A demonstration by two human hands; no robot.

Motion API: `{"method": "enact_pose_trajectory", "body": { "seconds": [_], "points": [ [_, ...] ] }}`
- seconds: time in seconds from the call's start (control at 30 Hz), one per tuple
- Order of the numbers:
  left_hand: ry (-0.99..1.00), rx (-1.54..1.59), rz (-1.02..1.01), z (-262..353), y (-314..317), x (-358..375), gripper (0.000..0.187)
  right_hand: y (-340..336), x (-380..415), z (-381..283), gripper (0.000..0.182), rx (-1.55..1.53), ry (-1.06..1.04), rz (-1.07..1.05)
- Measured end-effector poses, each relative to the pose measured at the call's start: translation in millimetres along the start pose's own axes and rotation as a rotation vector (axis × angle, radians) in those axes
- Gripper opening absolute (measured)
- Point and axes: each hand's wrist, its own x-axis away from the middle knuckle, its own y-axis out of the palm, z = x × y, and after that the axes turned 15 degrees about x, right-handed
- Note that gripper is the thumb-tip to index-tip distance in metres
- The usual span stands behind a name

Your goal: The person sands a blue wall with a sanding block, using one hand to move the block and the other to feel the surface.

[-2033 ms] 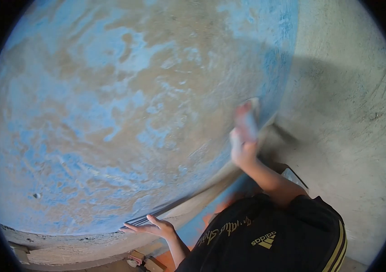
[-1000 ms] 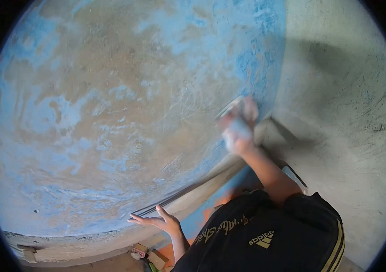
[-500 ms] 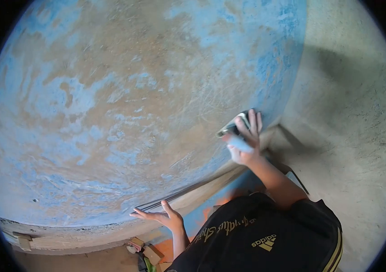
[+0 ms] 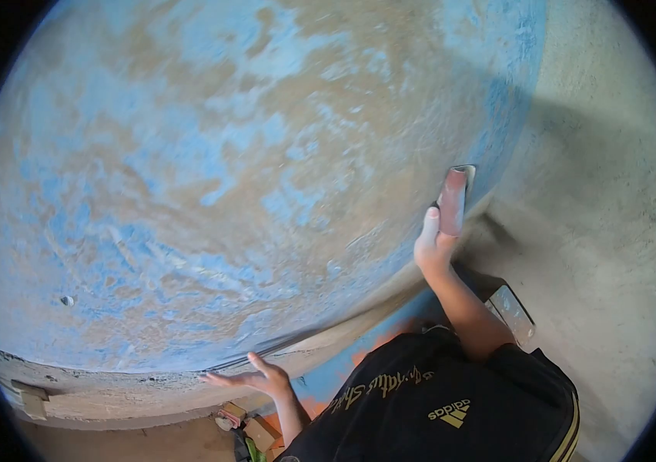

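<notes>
My right hand (image 4: 433, 250) grips a sanding block (image 4: 452, 206), narrow and reddish-brown with pale blue smears and a light plate edge at its far end. The thumb lies along its near side; the other fingers are mostly hidden behind it. The block overlaps the wall (image 4: 305, 169), a broad surface of patchy blue and brown, close to its right corner. Pale dust coats the thumb. At the wall's lower edge, my left hand (image 4: 262, 379) is open, thumb raised and fingers stretched to the left, with nothing in it.
A bare grey wall (image 4: 597, 231) meets the blue one at right. Beyond my right forearm is a flat blue-smeared panel (image 4: 510, 308) with a dark edge. Small boxes (image 4: 260, 433) lie below at the left. A pale bracket (image 4: 31, 400) juts under the ledge at far left.
My right hand has moved up and right with the sanding block and turned it upright in view. My left hand has shifted slightly left and down. The view of the wall has shifted.
</notes>
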Motion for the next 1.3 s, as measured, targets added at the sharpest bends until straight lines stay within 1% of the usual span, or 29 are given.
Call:
{"method": "enact_pose_trajectory", "body": {
  "seconds": [0.1,0.2,0.3,0.37,0.43,0.5,0.57,0.63,0.67,0.77,0.8,0.87,1.07,1.17,1.2,1.27,1.3],
  "points": [
    [0.066,0.003,0.079,-41.8,-24.7,-23.5,0.091,40.6,22.7,-58.8,0.046,0.204,-0.103,0.173],
    [0.159,-0.008,0.121,-76.5,-53.7,-50.6,0.082,52.3,47.7,-103.7,0.046,0.308,-0.432,0.070],
    [0.230,-0.032,0.080,-112.8,-81.3,-69.6,0.074,56.2,50.7,-90.7,0.047,0.288,-0.207,0.099],
    [0.245,-0.002,0.052,-132.0,-87.8,-75.0,0.073,67.5,54.7,-102.4,0.048,0.175,-0.026,0.170],
    [0.224,0.025,0.033,-144.5,-85.7,-73.6,0.075,86.4,67.4,-134.4,0.048,0.031,0.190,0.209],
    [0.217,0.037,0.035,-155.8,-81.5,-71.5,0.077,93.0,82.1,-144.5,0.049,0.256,-0.092,0.174],
    [0.252,0.051,0.045,-165.6,-79.8,-69.2,0.078,105.8,124.7,-179.2,0.048,0.227,-0.058,0.053],
    [0.306,0.082,0.055,-169.6,-77.4,-68.8,0.080,119.2,168.4,-208.7,0.048,0.201,-0.085,-0.021],
    [0.328,0.099,0.062,-171.8,-76.1,-68.5,0.081,122.1,183.1,-215.8,0.048,0.190,-0.098,-0.060],
    [0.332,0.086,-0.031,-171.0,-85.0,-69.7,0.084,120.0,202.2,-217.3,0.049,0.299,-0.114,-0.193],
    [0.335,0.090,-0.046,-175.2,-87.6,-68.6,0.086,117.6,188.2,-215.4,0.051,0.311,-0.108,-0.121],
    [0.346,0.119,-0.070,-178.1,-91.2,-67.9,0.087,133.5,178.3,-183.2,0.053,0.217,0.111,0.025],
    [0.355,0.149,-0.079,-167.2,-89.7,-71.3,0.089,134.7,117.8,-230.7,0.048,0.189,0.117,0.202],
    [0.378,0.126,-0.082,-173.6,-92.6,-70.0,0.089,141.3,152.5,-269.7,0.046,0.187,-0.160,0.109],
    [0.387,0.115,-0.078,-176.4,-92.7,-69.3,0.089,142.9,159.0,-268.2,0.045,0.207,-0.191,0.100],
    [0.400,0.115,-0.063,-178.2,-91.5,-69.3,0.090,141.4,175.1,-241.8,0.045,0.250,-0.261,0.081],
    [0.412,0.118,-0.054,-179.9,-90.5,-69.6,0.090,143.4,177.8,-217.4,0.046,0.272,-0.103,0.078]
  ]
}}
